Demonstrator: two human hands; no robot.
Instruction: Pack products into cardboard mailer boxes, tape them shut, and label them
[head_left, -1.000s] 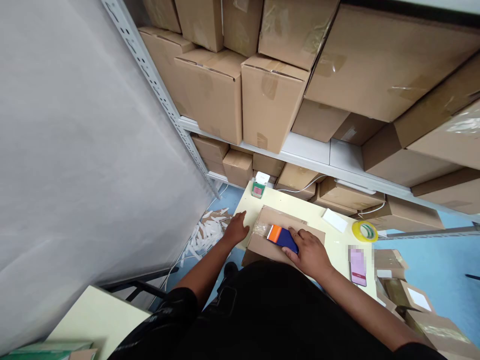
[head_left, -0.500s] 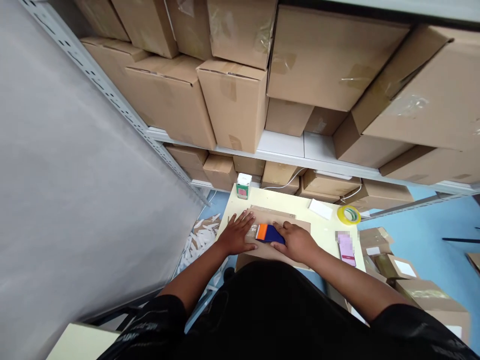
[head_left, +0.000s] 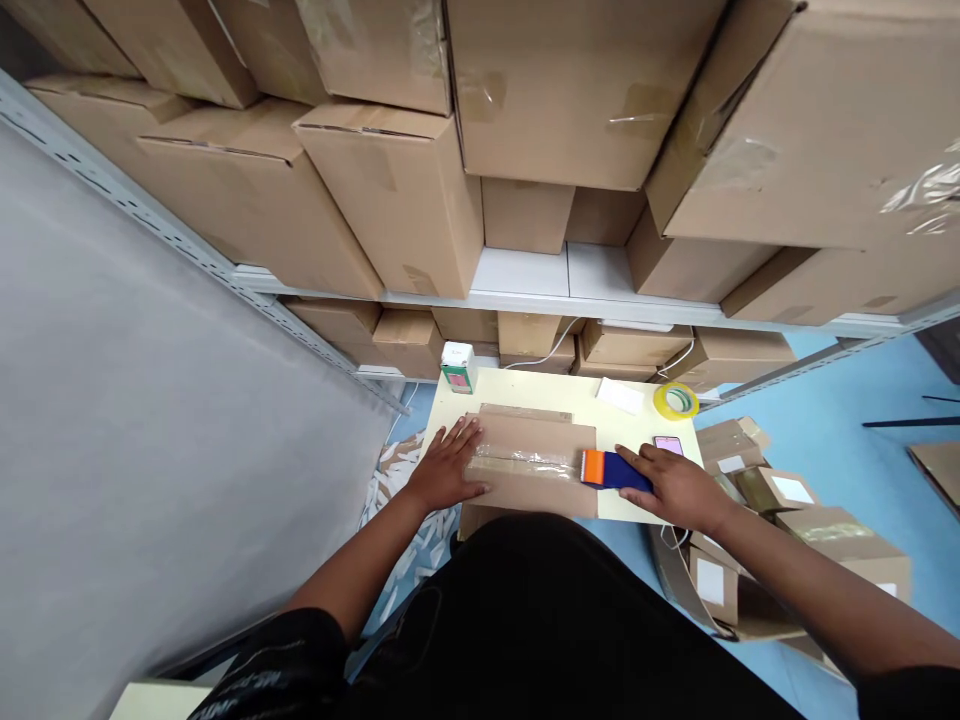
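A flat cardboard box (head_left: pixel 537 436) lies on the pale table in front of me. A strip of clear tape (head_left: pixel 525 461) runs across its middle. My left hand (head_left: pixel 451 468) rests on the box's left end with its fingers spread. In my right hand (head_left: pixel 670 484) is a blue and orange tape dispenser (head_left: pixel 613 470), its orange head at the box's right edge where the tape strip ends. The dispenser's rear end is hidden by my fingers.
A yellow tape roll (head_left: pixel 676 401), a white paper (head_left: pixel 620 395), a phone (head_left: pixel 667 445) and a small green-and-white box (head_left: pixel 458 367) are on the table (head_left: pixel 517 384). Shelves of cartons (head_left: pixel 405 190) rise behind. Paper scraps (head_left: pixel 405 490) litter the floor at left; small cartons (head_left: pixel 840 532) are at right.
My right hand has drawn the tape dispenser rightward from the box's left part to its right edge, leaving tape across the box. My left hand stays on the left end.
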